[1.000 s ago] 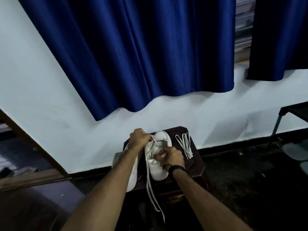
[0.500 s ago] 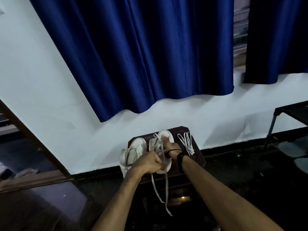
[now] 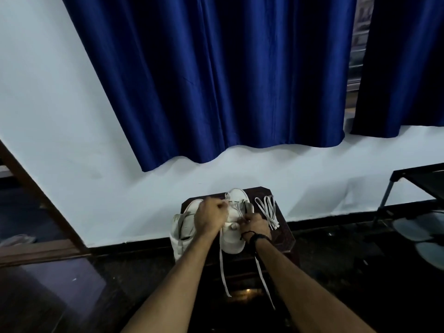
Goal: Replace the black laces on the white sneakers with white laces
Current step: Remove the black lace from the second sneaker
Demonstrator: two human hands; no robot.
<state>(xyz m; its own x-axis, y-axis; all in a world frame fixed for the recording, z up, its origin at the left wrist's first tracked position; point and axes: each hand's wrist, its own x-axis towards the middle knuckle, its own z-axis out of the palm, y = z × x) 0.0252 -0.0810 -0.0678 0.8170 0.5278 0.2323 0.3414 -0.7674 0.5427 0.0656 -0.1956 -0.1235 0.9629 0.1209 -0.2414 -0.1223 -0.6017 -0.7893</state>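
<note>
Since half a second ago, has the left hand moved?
Yes. The left hand has gone from the near stool edge up over the sneakers, toward the wall.

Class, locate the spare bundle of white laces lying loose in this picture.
In the head view, the spare white laces lie on the dark wooden stool, at its far right corner, just right of the sneaker being laced and the right hand.

A single head-worn camera looks forward and steeply down along both outstretched forearms, from arm's reach, toward the small dark wooden surface (image 3: 283,227) against the white wall (image 3: 72,140).
</note>
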